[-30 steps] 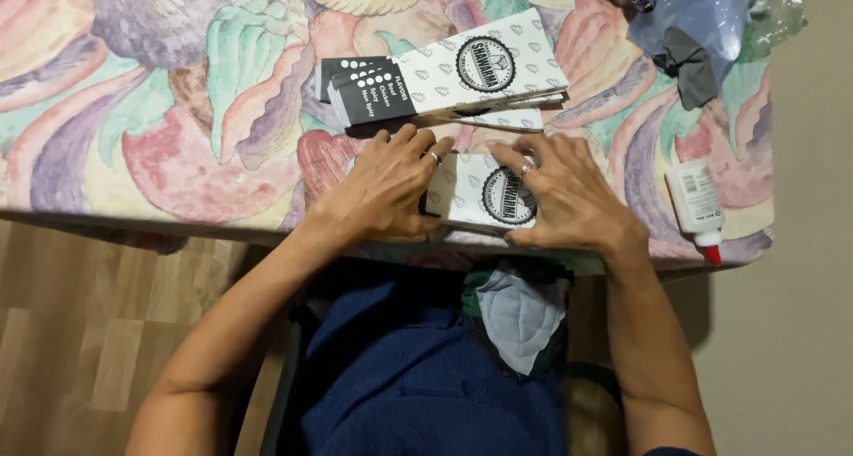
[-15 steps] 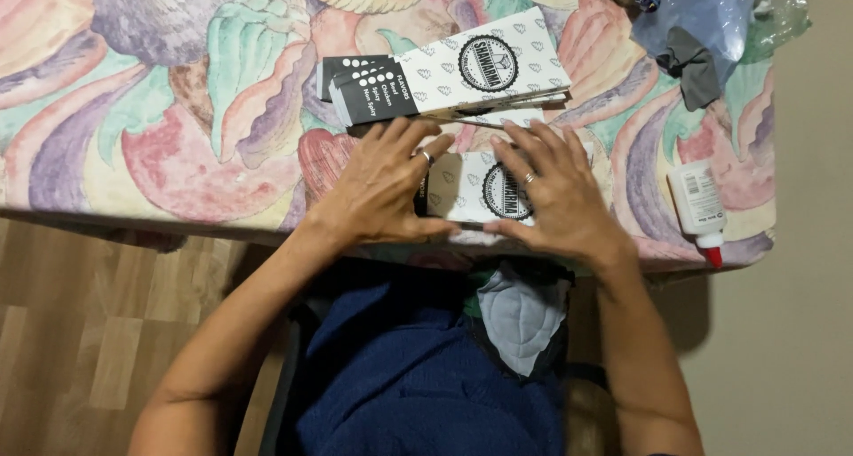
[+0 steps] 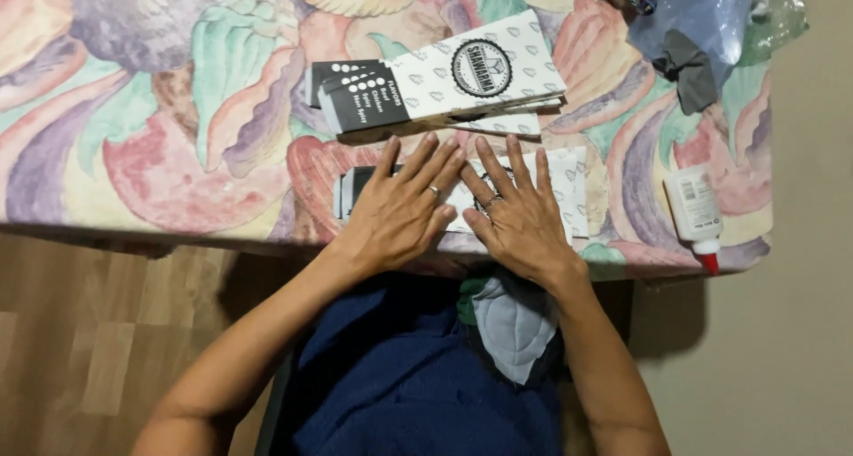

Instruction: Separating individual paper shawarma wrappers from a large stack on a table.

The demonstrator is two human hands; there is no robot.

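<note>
A flat folded carton (image 3: 560,189), white with a small pattern, a round black emblem and a black end panel, lies near the front edge of the surface (image 3: 160,136), directly before the person. Both hands rest palm-down on it. The left hand (image 3: 404,209) covers the portion next to the black end; its fingers are extended, slightly fanned and laid flat, and a ring shows on one finger. The right hand (image 3: 520,216) lies beside it, fingers spread and pointing away from the body, over the emblem area. Neither hand pinches or grips anything. The step in hand appears to be pressing the carton flat, probably to set a fold or a glued seam. The next move would call for even downward pressure along the full length, with care that the carton does not slide off the near edge. Just beyond the hands lies a stack of matching cartons (image 3: 444,87). A glue bottle (image 3: 695,212), white with a red tip, lies well to the right. A blue plastic bag (image 3: 702,29) occupies the far right corner. The surface carries a pastel shell-pattern cloth.
</note>
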